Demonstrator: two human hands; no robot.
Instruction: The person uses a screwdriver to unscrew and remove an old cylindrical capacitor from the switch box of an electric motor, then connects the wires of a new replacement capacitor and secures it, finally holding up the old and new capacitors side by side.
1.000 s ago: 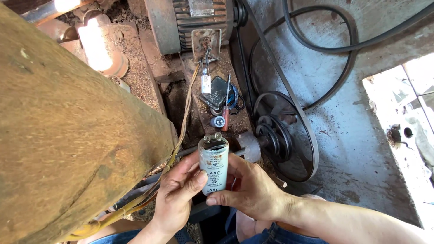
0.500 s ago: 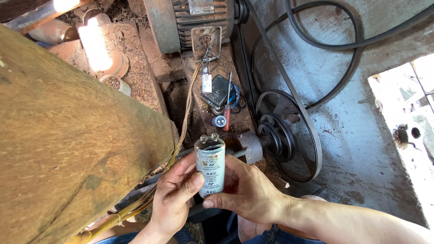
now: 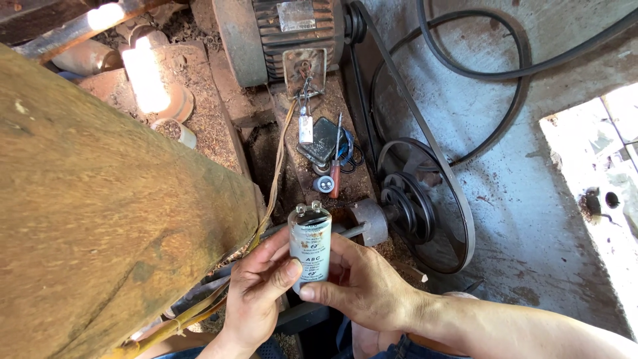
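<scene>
The left hand [image 3: 256,299] and the right hand [image 3: 362,286] are both clamped on a silvery-white cylindrical capacitor [image 3: 310,247], which stands upright between them, low in the middle of the view; the left thumb presses on its labelled face near the bottom while the other left fingers curl behind its left side; the right thumb lies across its lower end and the right fingers wrap its right side; two metal terminals stick up from its top, bare of any wire; just behind the capacitor a steel shaft [image 3: 345,231] runs to a rusty hub and on to a dark grooved pulley [image 3: 407,207], around which a black drive belt [image 3: 425,143] loops up toward an electric motor [image 3: 292,33] at the top of the view; below the motor's open terminal box a bundle of wires hangs with a small white tag [image 3: 305,129]; beside it lie a dark cover plate [image 3: 321,139] and a screwdriver [image 3: 335,166] with a reddish handle, its tip pointing up; a yellowish cable [image 3: 271,193] trails down along the edge of a large wooden log [image 3: 100,219] that fills the left; sawdust covers the board behind it; the concrete floor [image 3: 531,199] on the right is stained, with a second loose black belt [image 3: 505,70] curving over it
</scene>
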